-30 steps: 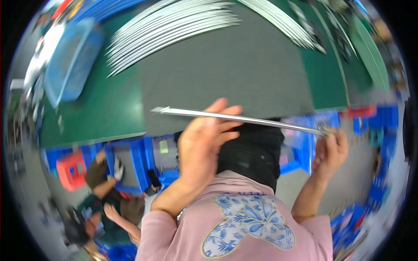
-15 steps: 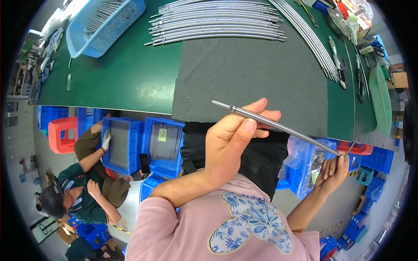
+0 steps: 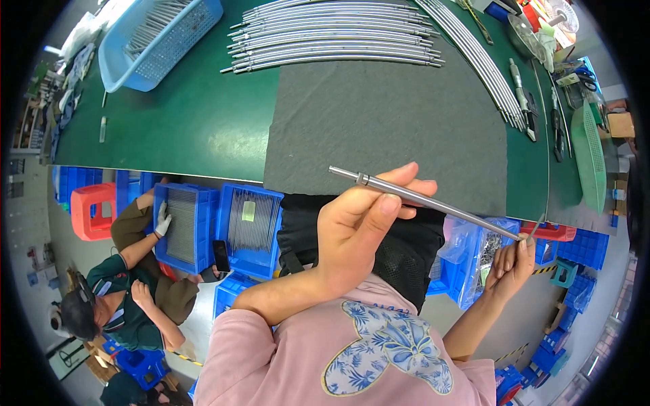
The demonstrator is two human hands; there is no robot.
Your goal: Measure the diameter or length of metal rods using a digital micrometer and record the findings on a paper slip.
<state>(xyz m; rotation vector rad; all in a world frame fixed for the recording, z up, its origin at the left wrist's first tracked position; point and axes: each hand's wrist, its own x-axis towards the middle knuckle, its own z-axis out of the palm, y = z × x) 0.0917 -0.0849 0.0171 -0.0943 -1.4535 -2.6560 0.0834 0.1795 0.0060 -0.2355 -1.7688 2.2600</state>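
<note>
A rod (image 3: 460,214) — probably stiff, slick, best gripped near both ends — is pinched by the left hand (image 3: 351,230), loosely fanned, and right hand (image 3: 509,269), curled.

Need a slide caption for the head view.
Left hand and right hand hold a slim metal rod; more rods lie farther back on the green table.

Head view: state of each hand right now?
Left hand: holding the metal rod.
Right hand: closed at the rod's lower end; exact grip unclear.
</note>
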